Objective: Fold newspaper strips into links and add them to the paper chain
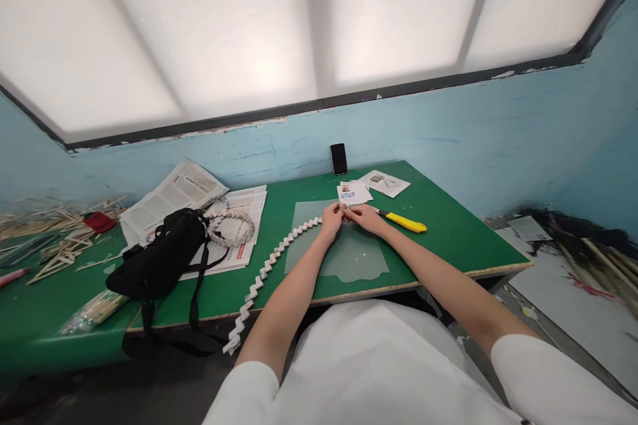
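A zigzag chain of folded paper [268,267] runs from my left hand [331,220] down over the table's front edge, where its end hangs. My left hand is closed on the chain's upper end. Fingertips of my right hand [364,218] pinch close against the left ones; a small piece between them is too hidden to make out. Both hands are above a translucent sheet [343,255] on the green table [448,239]. Just right of my right hand lies a yellow-handled cutter [406,222]. Paper pieces [355,192] and a printed sheet [385,183] lie beyond the hands.
A phone [339,159] leans against the blue wall. On the left are a black bag [164,255], newspapers [174,196], a coiled paper chain [234,229], bagged sticks [94,311], a red object [99,222] and wooden stick frames [62,257]. Clutter covers the floor at right.
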Demonstrator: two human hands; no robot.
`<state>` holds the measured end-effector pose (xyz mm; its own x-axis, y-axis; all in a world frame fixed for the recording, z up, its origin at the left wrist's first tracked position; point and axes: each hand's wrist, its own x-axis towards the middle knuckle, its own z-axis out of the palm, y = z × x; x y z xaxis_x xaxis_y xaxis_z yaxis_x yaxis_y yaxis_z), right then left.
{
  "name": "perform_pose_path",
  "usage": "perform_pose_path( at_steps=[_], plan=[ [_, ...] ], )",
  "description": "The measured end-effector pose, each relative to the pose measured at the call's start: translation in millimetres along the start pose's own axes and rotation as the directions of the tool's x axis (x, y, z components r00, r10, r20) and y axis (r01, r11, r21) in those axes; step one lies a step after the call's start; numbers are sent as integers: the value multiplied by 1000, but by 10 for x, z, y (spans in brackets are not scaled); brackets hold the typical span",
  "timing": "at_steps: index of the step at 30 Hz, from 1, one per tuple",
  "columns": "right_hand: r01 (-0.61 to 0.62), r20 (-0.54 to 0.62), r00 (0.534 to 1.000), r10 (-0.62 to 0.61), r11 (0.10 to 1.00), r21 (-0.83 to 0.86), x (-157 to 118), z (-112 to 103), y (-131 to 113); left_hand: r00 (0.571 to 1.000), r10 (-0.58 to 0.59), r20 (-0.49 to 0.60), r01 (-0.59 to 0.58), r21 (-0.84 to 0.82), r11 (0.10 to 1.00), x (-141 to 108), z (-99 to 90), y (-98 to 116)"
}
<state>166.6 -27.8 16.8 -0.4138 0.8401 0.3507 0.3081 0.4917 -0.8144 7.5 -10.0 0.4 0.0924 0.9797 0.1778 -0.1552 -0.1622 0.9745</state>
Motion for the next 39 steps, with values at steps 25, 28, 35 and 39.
perform_pose_path(
  at_steps=[25,28,35,39],
  plan=[
    [22,-67,997,-29,995,-92,8,10,14,997,42,-67,-37,78,996,-11,-26,18],
    [52,-173,983,-62,997,-64,33,12,74,997,43,-64,-35,121,992,-13,-28,13],
    [55,-163,985,-61,998,-43,59,-25,151,999,41,-24,-37,168,985,-45,-9,44],
    [66,-202,976,-77,996,-64,59,-31,131,999,33,0,-32,142,989,-48,4,57]
  ],
)
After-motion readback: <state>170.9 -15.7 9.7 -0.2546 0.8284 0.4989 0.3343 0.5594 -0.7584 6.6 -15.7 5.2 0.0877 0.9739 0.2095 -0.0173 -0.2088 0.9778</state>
